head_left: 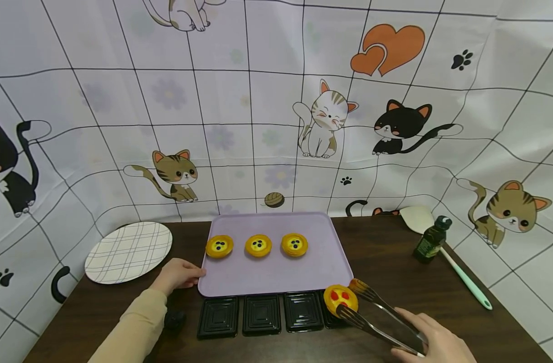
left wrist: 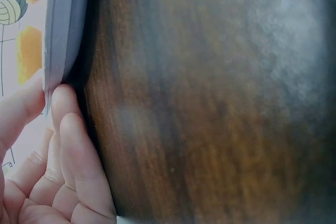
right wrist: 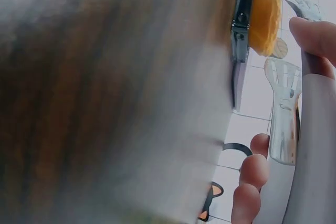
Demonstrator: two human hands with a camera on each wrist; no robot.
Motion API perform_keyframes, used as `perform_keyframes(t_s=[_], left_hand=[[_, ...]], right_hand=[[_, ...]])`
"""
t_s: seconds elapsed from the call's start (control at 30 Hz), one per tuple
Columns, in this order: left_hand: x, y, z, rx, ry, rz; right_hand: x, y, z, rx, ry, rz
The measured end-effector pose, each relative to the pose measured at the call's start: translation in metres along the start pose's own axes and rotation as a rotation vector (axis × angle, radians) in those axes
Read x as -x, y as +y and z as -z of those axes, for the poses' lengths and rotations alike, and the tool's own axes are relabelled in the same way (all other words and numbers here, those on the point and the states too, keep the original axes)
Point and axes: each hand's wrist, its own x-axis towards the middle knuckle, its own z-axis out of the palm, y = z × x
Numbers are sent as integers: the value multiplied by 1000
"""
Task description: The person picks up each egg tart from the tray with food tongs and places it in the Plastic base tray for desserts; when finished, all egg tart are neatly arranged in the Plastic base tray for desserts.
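Where patterned sheeting (head_left: 258, 101) backs dark table (head_left: 380, 252), left grip (head_left: 178, 276) pinches tray (head_left: 276, 275), right grip (head_left: 439, 340) tongs (head_left: 375, 329).

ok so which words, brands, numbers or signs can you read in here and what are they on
No text can be read in any of the three views.
Label on the dark green bottle: too small and blurred to read.
Wall covering: printed cats, hearts and paw prints, no legible words or numbers.
Lilac tray, tongs and plate: no lettering shows.
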Motion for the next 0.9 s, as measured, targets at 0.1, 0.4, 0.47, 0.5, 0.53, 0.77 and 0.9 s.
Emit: perform_keyframes(t_s=[0.1,0.4,0.47,0.5,0.53,0.77,0.9], left_hand=[[0,-1,2,1,5,0],[0,-3,4,25,8,-2],[0,-3,4,28,14,3],[0,-3,4,27,14,0],[0,-3,3,26,15,-4],[-2,-2,0,19,16,-18],[-4,-3,-2,16,23,-2]], right_hand=[[-3,-3,3,-5,10,-2],[-20,-11,12,-13,92,97],[-27,-12,13,-11,140,134],[-31,-14,14,-9,166,154],[-35,-15,15,-8,194,173],[-64,-20,21,11,287,256],[-82,-23,21,14,283,288]])
